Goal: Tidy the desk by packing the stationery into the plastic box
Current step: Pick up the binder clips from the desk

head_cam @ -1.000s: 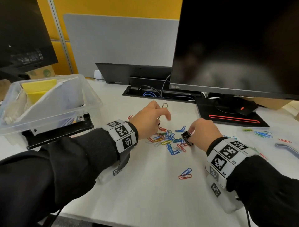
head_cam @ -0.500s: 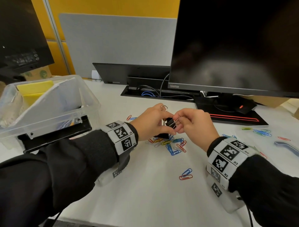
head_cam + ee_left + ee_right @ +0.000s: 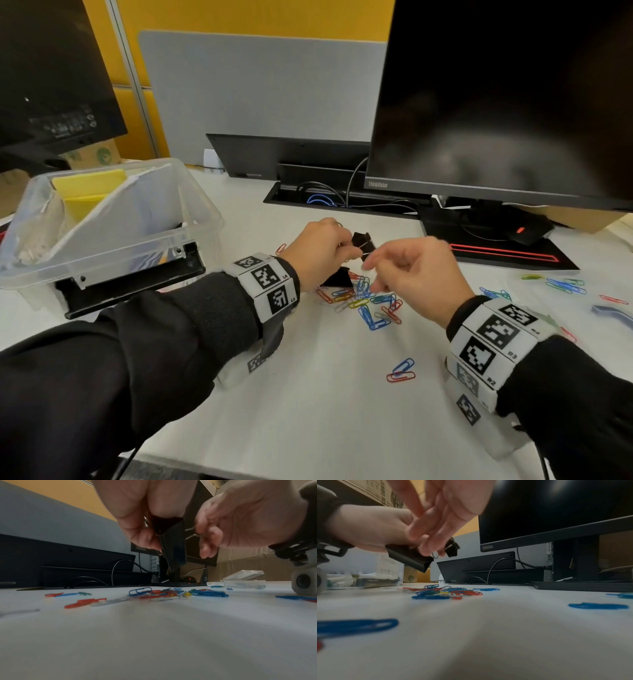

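Observation:
My left hand [image 3: 344, 248] grips a large black binder clip [image 3: 337, 279] under its palm and holds a small black binder clip [image 3: 363, 241] at its fingertips, above the desk. My right hand [image 3: 371, 264] is beside it, thumb and forefinger pinching the small clip's wire handle. The left wrist view shows the large clip [image 3: 173, 545] hanging from the fingers. In the right wrist view both the large clip [image 3: 409, 557] and the small clip [image 3: 452, 549] are seen. Coloured paper clips [image 3: 366, 303] lie scattered below the hands. The clear plastic box [image 3: 144, 219] stands at the left, holding yellow pads and papers.
A black monitor [image 3: 496, 102] on its base [image 3: 507, 255] stands behind at the right, a cable tray [image 3: 342, 200] behind the hands. More paper clips [image 3: 561, 284] lie at the right, a pair [image 3: 400, 371] nearer me. A small clear case [image 3: 243, 580] lies open at the right.
My right hand lifted the small binder clip off the paper clip pile and brought it to my left hand, which now holds it along with the large clip. Both hands have risen slightly.

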`<state>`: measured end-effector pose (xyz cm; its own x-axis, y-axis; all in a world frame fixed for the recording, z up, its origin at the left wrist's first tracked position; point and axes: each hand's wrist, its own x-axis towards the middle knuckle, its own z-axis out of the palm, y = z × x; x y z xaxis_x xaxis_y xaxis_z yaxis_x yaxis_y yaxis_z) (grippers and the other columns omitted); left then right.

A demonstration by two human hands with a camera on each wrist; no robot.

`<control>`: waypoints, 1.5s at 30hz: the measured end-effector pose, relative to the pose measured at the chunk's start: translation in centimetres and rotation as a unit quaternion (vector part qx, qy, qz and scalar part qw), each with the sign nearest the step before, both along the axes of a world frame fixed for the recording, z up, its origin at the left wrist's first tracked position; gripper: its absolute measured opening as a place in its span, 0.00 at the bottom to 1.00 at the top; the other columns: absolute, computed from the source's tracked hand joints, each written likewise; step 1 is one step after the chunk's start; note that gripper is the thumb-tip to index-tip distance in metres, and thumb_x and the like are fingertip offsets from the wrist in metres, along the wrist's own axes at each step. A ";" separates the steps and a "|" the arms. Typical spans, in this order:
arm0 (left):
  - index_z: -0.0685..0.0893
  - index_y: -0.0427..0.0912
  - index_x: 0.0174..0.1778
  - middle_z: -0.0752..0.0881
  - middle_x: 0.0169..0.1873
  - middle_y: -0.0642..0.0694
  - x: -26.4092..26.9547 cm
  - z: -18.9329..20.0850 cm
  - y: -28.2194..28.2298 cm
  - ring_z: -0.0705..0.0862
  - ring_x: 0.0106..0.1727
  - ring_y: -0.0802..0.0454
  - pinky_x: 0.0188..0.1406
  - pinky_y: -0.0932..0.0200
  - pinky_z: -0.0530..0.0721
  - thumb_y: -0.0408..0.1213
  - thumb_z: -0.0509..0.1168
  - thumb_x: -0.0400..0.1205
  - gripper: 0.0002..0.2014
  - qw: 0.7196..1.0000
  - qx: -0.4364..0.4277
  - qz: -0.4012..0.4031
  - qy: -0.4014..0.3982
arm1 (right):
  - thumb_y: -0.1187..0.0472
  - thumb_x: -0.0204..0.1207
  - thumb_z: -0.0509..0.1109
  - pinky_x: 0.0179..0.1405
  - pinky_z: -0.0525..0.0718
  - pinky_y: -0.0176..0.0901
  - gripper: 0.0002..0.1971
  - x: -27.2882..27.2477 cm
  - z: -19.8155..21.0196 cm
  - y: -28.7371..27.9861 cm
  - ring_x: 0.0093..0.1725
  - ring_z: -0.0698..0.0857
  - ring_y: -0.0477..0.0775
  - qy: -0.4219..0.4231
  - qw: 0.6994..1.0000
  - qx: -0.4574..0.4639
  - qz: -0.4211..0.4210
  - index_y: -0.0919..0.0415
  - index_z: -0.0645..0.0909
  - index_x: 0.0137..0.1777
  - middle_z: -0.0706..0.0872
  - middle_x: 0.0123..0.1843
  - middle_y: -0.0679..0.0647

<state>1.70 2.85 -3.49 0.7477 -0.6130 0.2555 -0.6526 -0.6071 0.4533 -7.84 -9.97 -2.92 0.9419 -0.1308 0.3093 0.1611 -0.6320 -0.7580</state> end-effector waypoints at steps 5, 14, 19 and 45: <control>0.85 0.39 0.56 0.73 0.46 0.48 -0.4 0.0 0.2 0.73 0.48 0.55 0.51 0.65 0.70 0.37 0.60 0.83 0.12 0.997 -0.007 -0.071 -0.005 | 0.69 0.77 0.59 0.36 0.83 0.50 0.08 0.8 -0.4 -1.5 0.28 0.76 0.47 -0.142 0.983 0.041 -0.108 0.56 0.77 0.43 0.75 0.26 0.50; 0.82 0.39 0.57 0.70 0.45 0.48 -0.6 0.0 0.1 0.71 0.47 0.54 0.49 0.65 0.69 0.36 0.56 0.85 0.12 0.998 0.011 -0.061 -0.018 | 0.73 0.82 0.52 0.50 0.80 0.23 0.22 1.3 -0.5 -0.8 0.57 0.81 0.43 0.091 0.987 0.105 0.077 0.52 0.75 0.68 0.81 0.60 0.50; 0.82 0.40 0.60 0.72 0.47 0.48 -0.7 0.2 0.0 0.73 0.49 0.53 0.50 0.66 0.68 0.38 0.56 0.85 0.13 0.999 0.021 -0.043 -0.022 | 0.74 0.79 0.60 0.39 0.82 0.20 0.20 1.6 -0.7 -1.0 0.45 0.84 0.37 0.050 0.990 0.120 0.057 0.61 0.76 0.69 0.84 0.53 0.51; 0.75 0.40 0.63 0.88 0.47 0.39 -1.7 0.6 0.4 0.87 0.48 0.47 0.53 0.57 0.85 0.33 0.51 0.86 0.13 0.991 -0.128 -0.032 0.011 | 0.68 0.75 0.69 0.32 0.88 0.33 0.07 2.3 -1.5 -0.9 0.29 0.90 0.47 0.089 0.971 0.220 0.020 0.56 0.76 0.47 0.84 0.52 0.59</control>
